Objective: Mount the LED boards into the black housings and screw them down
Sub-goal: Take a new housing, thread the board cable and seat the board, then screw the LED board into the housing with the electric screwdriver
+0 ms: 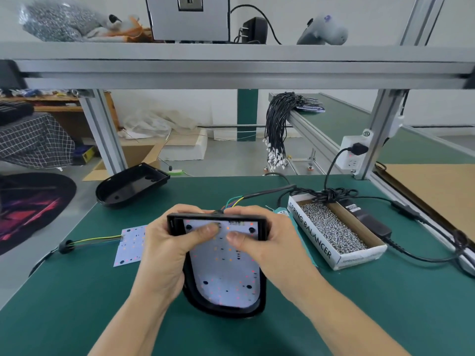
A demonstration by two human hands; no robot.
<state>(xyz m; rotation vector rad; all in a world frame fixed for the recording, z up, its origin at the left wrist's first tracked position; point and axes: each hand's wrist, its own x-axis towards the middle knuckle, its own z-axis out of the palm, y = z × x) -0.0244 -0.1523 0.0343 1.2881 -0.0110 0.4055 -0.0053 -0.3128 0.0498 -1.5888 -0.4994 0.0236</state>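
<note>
Gripping the black housing (226,308) with both hands: our left hand (164,250) wraps its left edge, our right hand (267,242) its right edge, both thumbs pressing down on the white LED board (223,273) seated inside it. Housing sits mid-desk (77,317), coloured wires (235,202) exiting its far end. Second LED board (129,246) lies flat just left of our left hand, wired to a black grommet (66,246). An empty housing (131,185) sits at the far left desk corner. Cardboard box of screws (334,231) just right of our right hand.
</note>
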